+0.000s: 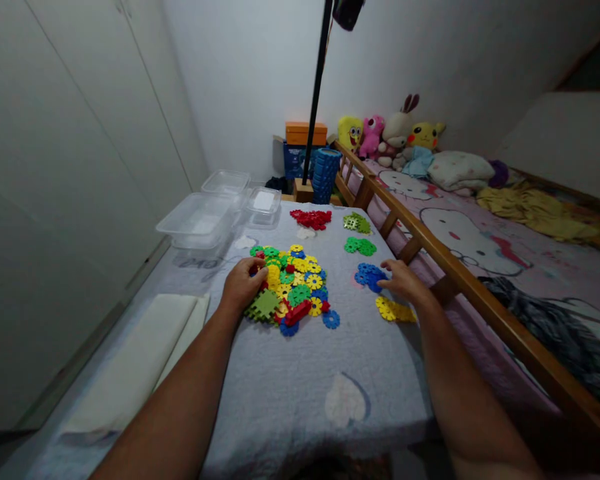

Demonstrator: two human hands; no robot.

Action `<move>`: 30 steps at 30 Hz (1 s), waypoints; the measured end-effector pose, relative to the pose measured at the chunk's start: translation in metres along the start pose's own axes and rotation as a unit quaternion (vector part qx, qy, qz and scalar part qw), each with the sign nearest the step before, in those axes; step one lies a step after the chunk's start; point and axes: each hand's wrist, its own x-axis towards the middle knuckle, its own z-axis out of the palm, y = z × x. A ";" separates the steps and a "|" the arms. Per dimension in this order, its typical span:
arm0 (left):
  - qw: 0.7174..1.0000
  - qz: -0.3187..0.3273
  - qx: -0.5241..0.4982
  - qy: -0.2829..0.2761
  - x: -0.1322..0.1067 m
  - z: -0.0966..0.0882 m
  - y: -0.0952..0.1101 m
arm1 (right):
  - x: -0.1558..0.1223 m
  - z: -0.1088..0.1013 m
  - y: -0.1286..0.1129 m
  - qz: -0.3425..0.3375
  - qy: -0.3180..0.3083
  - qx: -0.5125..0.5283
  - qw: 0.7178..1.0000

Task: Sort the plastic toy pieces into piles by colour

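In the head view, a mixed heap of toothed plastic pieces (299, 295) is spread just to the right of the left hand (243, 285), whose curled fingers are rested on the heap's near-left edge; whether a piece is pinched under them cannot be told. By the right hand (405, 280), thumb and forefinger are held a little parted at the right edge of the blue pieces (366, 273); whether a blue one is caught between the tips cannot be made out. The green pieces (361, 246) are laid just beyond that hand, with the olive pieces (357, 223) farther beyond, the red pieces (311, 219) farther off to its left, and the yellow pieces (395, 310) on its near side. The step in hand is judged to be the handling of the blue group. It would be done best if each piece were taken by its rim between thumb and forefinger, lowered flat and released without a drag, since toothed edges could well snag a neighbour. The right wrist should be kept raised over the yellow pieces, and overlapping pieces beside the left hand are best loosened singly, so that the heap is not scattered.
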 end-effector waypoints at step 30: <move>0.999 -0.029 -0.019 0.007 -0.001 -0.002 0.002 | -0.096 0.046 -0.032 -0.108 0.096 0.041 0.989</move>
